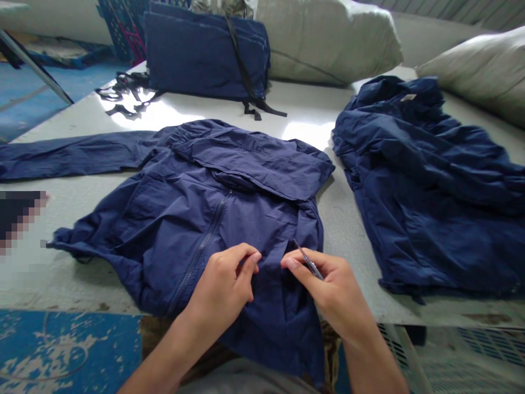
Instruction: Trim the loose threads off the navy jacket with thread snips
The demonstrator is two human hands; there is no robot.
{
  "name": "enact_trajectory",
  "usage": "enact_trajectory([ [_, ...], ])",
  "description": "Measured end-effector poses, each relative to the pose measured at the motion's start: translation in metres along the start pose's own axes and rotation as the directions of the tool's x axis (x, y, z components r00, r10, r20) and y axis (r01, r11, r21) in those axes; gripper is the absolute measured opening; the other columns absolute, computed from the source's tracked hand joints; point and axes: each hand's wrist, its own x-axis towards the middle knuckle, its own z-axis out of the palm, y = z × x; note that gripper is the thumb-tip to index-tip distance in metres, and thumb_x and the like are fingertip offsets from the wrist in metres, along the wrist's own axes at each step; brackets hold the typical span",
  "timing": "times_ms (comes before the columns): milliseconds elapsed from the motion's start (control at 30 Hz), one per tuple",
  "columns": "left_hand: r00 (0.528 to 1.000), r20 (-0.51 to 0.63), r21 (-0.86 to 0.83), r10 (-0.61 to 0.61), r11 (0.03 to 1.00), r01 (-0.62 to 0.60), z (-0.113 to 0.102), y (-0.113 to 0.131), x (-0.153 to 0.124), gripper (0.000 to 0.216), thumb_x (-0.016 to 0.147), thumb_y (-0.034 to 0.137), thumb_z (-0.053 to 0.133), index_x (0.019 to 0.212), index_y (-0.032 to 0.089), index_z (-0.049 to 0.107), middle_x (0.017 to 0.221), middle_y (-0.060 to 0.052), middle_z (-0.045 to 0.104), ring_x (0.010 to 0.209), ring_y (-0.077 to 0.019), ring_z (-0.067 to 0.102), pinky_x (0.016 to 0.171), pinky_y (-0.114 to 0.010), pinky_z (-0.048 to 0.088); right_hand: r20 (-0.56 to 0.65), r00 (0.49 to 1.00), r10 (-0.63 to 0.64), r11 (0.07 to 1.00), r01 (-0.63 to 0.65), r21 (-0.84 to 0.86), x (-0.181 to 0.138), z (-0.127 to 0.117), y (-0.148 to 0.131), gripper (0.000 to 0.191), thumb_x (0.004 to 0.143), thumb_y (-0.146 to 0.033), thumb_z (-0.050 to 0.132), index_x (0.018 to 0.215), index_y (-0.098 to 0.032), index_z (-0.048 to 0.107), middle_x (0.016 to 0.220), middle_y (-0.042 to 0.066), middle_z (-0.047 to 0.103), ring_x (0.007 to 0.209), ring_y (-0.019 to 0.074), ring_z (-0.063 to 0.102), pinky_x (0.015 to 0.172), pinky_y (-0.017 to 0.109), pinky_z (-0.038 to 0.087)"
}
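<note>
A navy blue jacket (254,219) with a front zipper (199,254) lies spread on the table, one sleeve stretched out to the left. Over its lower front my left hand (229,279) is closed in a pinch; what the fingertips hold, if anything, is too small to make out. Just to the right, my right hand (326,282) is closed around thread snips (310,264), their thin metal tip pointing up and away from me. Thumb and forefinger of that hand also meet close to the jacket's pocket area. A small gap separates the two hands.
A second navy garment (426,191) lies crumpled at the right. Folded navy cloth (205,54) with black straps (241,60) stands at the back of the white table (344,235). Large pale sacks (324,38) are behind. The jacket's lower hem hangs over the front edge.
</note>
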Motion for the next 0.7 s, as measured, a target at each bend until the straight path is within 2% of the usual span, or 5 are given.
enact_trajectory([
  [167,0.998,0.027,-0.070,-0.050,0.996,0.052,-0.002,0.003,-0.003,0.042,0.103,0.043,0.049,0.070,0.019,0.059,0.050,0.003,0.059,0.040,-0.0113,0.059,0.047,-0.021,0.043,-0.053,0.996,0.070,0.993,-0.064,0.103,0.002,0.009,0.005,0.031,0.082,-0.050,0.074,0.078,-0.020,0.070,0.072,0.001,0.064,0.066,0.0154,0.057,0.057,0.025,0.044],
  [300,0.998,0.045,-0.079,-0.038,0.996,0.042,-0.002,0.003,-0.005,0.020,0.096,0.034,0.063,0.084,0.019,0.066,0.053,0.004,0.061,0.045,-0.0123,0.060,0.046,-0.021,0.042,-0.116,0.992,0.040,0.985,-0.020,0.172,0.006,0.020,0.005,0.027,0.079,-0.039,0.078,0.078,-0.022,0.058,0.072,-0.003,0.061,0.067,0.0138,0.059,0.063,0.023,0.047],
  [400,0.995,-0.041,-0.038,0.093,0.995,-0.094,-0.002,0.003,-0.006,0.008,0.093,0.024,0.067,0.099,0.020,0.070,0.070,0.002,0.068,0.052,-0.0115,0.060,0.051,-0.022,0.045,-0.153,0.988,-0.023,0.983,0.050,0.175,0.002,0.022,0.005,0.024,0.082,-0.033,0.077,0.079,-0.023,0.055,0.074,-0.004,0.060,0.069,0.0126,0.060,0.065,0.021,0.048],
  [533,0.925,-0.169,0.081,0.341,0.940,-0.332,-0.003,0.010,-0.001,0.008,0.097,0.021,0.065,0.097,0.018,0.072,0.087,-0.002,0.069,0.061,-0.0109,0.056,0.060,-0.024,0.048,-0.200,0.970,-0.137,0.966,0.175,0.191,-0.008,0.017,0.004,0.023,0.085,-0.030,0.077,0.081,-0.024,0.056,0.075,-0.004,0.063,0.068,0.0111,0.062,0.065,0.019,0.050],
  [700,0.889,-0.170,0.124,0.426,0.904,-0.409,-0.002,0.020,0.003,0.027,0.094,0.025,0.070,0.119,0.016,0.074,0.121,-0.012,0.071,0.111,-0.0243,0.065,0.099,-0.037,0.053,-0.195,0.914,-0.355,0.906,0.388,0.170,-0.016,0.015,0.008,0.020,0.088,-0.017,0.074,0.080,-0.023,0.057,0.074,-0.004,0.065,0.064,0.0097,0.062,0.062,0.017,0.051],
])
